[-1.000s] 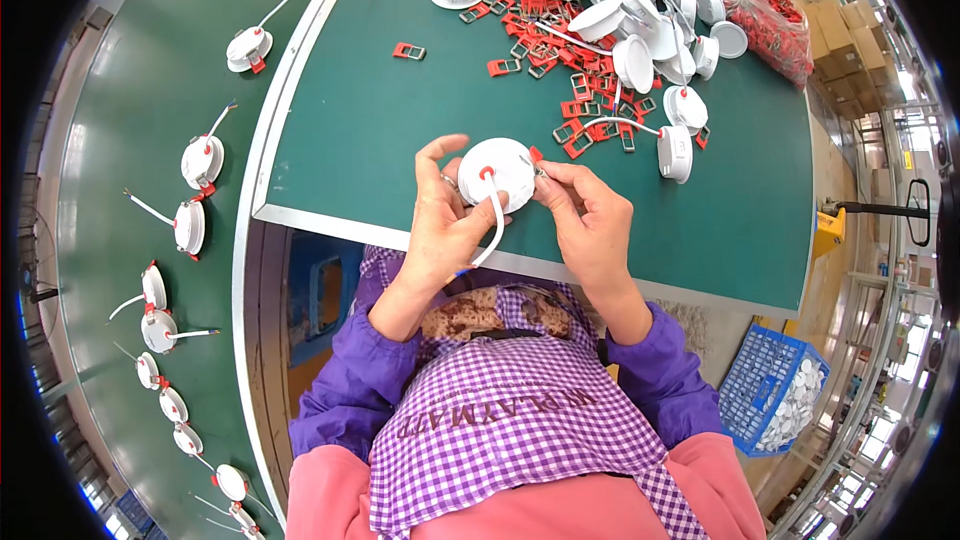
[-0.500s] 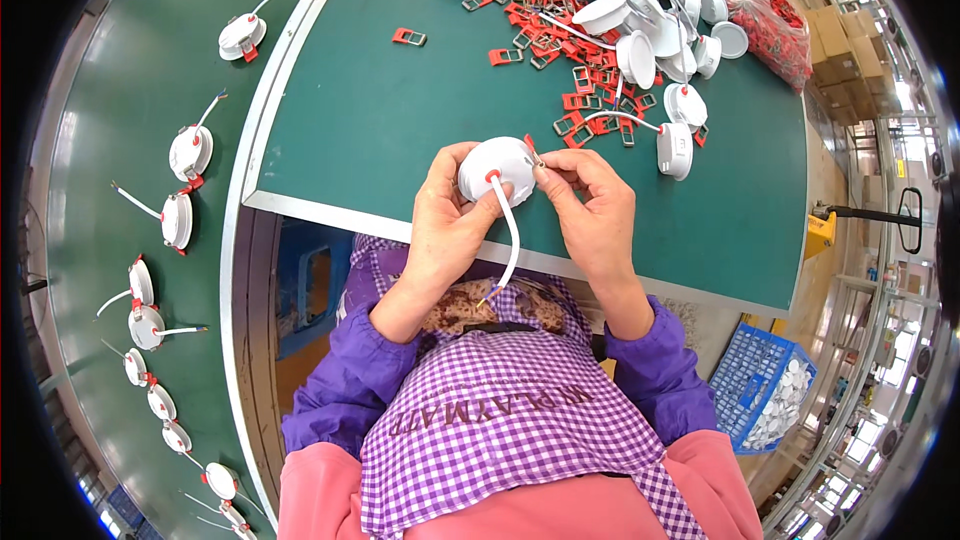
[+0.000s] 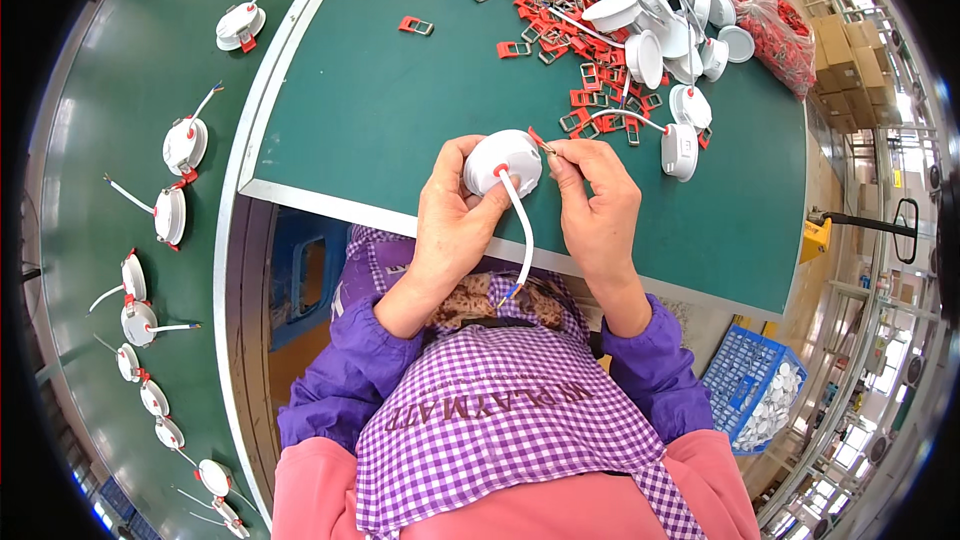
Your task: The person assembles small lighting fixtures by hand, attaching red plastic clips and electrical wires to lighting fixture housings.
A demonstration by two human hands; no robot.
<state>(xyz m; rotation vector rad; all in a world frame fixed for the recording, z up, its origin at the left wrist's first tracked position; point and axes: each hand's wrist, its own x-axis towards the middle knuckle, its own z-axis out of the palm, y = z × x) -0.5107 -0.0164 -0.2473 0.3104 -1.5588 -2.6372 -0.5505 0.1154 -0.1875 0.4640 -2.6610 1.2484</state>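
The person holds a round white lamp housing [image 3: 502, 162] up above the near edge of the green worktable [image 3: 400, 110], between the two hands. The left hand [image 3: 452, 215] is closed around the housing's left and lower side, thumb and fingers wrapped against its rim, so it bears the piece. A white cable [image 3: 522, 235] comes out of a red grommet on the housing's face and hangs down between the wrists, ending in bared coloured wire tips over the person's chest.

The right hand [image 3: 597, 205] sits just beside the housing on its right, its thumb and forefinger pinched shut on a small red spring clip [image 3: 541, 143] that touches the housing's upper right edge (the clip is mostly hidden by the fingertips, so how it seats cannot be told). The remaining fingers of that hand are curled in.

Farther back on the table, well apart from the hands, lies a heap of red clips [image 3: 580, 90] mixed with more white housings [image 3: 650, 30]. A clear bag of red parts [image 3: 775, 20] rests at the far right corner. On the conveyor belt [image 3: 90, 140] to the left, finished housings with cables [image 3: 185, 145] lie in a row. A blue crate [image 3: 755, 390] of white discs stands on the floor at the lower right.
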